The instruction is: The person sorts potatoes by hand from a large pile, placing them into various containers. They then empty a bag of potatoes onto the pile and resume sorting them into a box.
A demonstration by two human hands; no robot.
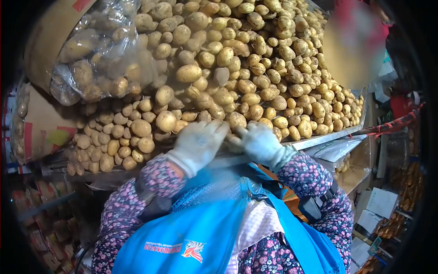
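Note:
A large heap of potatoes (246,86) fills the surface in front of me. My left hand (200,140), in a pale work glove, rests at the near edge of the heap with its fingers bent inward. My right hand (261,142), gloved the same way, lies close beside it, fingers curled toward the left one. Just beyond the fingertips of both is a round potato (236,120). The fingers look closed, but the backs of the gloves and some blur hide what lies under them. Smaller potatoes (98,148) are piled to the left.
A clear plastic bag of potatoes (91,68) leans on cardboard at the upper left. A metal edge (319,139) borders the heap on my side. A red rope-wrapped bar (392,125) juts in at the right. White boxes (381,203) stand at the lower right.

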